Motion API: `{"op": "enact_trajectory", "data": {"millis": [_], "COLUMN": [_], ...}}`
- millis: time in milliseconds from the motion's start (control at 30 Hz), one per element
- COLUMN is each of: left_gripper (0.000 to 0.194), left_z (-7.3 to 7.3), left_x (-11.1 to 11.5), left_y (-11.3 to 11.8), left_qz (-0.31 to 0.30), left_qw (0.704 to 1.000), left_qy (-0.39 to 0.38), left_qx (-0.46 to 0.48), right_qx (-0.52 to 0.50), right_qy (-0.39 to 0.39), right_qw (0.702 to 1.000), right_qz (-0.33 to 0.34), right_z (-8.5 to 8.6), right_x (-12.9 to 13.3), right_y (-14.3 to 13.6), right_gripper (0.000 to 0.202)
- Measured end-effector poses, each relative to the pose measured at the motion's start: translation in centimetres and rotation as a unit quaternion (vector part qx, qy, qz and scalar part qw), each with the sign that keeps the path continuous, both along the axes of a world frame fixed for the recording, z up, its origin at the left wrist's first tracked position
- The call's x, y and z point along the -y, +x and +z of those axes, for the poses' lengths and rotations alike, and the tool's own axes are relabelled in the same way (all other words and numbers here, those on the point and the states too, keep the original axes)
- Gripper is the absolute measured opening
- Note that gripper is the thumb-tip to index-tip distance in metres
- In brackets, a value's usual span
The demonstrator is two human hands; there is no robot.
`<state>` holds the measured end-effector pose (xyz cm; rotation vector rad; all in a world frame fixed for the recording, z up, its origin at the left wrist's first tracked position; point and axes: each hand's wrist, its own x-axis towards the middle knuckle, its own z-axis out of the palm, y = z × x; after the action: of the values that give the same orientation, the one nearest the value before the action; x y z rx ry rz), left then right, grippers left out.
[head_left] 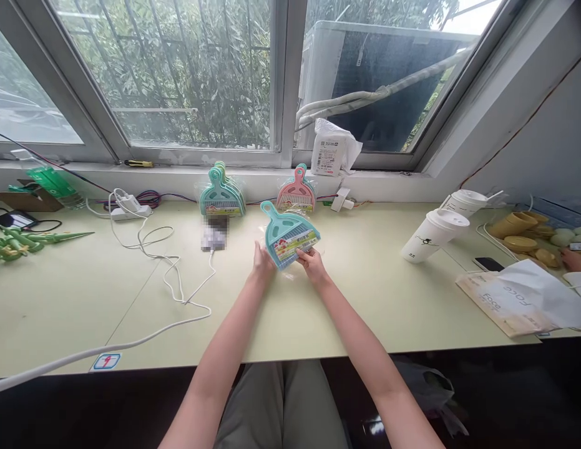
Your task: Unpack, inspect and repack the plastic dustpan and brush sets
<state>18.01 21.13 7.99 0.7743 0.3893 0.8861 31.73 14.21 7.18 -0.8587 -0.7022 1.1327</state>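
A teal mini dustpan and brush set [290,236] in clear wrap is held tilted above the table, its handle toward the upper left and its printed label facing me. My left hand [263,260] supports its lower left side, the fingers partly hidden behind it. At the lower right edge my right hand [311,263] grips it, fingers over the front. Behind it, against the windowsill, stand a stack of teal and green dustpan sets [221,193] on the left and a pink-fronted stack [297,190] on the right.
A white cable [178,280] loops across the table [154,324] at left, near green tools [28,242] and a power strip [131,211]. On the right are white lidded cups [430,236], a phone [488,264], a paper bag [515,296] and another person's hand [575,260].
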Motion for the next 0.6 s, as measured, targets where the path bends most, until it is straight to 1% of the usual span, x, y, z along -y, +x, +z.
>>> {"op": "enact_trajectory", "data": {"millis": [33, 67, 167, 233, 300, 467, 600], "left_gripper": [0.076, 0.077, 0.061, 0.056, 0.057, 0.058, 0.061], "left_z": [0.5, 0.8, 1.3, 1.2, 1.0, 0.9, 1.0], "left_x": [0.3, 0.6, 1.5, 1.9, 2.0, 1.9, 1.9], "left_y": [0.0, 0.0, 0.1, 0.3, 0.4, 0.2, 0.0], "left_qz": [0.012, 0.018, 0.024, 0.035, 0.044, 0.068, 0.079], "left_qw": [1.0, 1.0, 0.997, 0.993, 0.991, 0.987, 0.977], "left_qy": [0.001, 0.008, 0.055, 0.082, 0.093, 0.096, 0.098], "left_qx": [-0.003, -0.012, -0.054, -0.076, -0.089, -0.113, -0.172], "right_qx": [-0.005, -0.008, -0.005, 0.002, 0.009, 0.018, 0.022], "right_qy": [0.001, 0.001, -0.002, -0.004, -0.008, -0.021, -0.033], "right_qw": [1.0, 1.0, 0.999, 0.998, 0.998, 0.997, 0.997], "right_qz": [-0.016, -0.027, -0.05, -0.061, -0.067, -0.075, -0.062], "right_z": [-0.1, -0.2, -0.2, 0.0, 0.3, 0.4, 0.1], "right_x": [-0.1, -0.2, -0.2, 0.0, 0.2, 0.2, 0.0], "right_y": [0.3, 0.5, 0.6, 0.4, 0.1, 0.0, 0.3], "right_gripper": [0.038, 0.039, 0.039, 0.039, 0.038, 0.036, 0.036]}}
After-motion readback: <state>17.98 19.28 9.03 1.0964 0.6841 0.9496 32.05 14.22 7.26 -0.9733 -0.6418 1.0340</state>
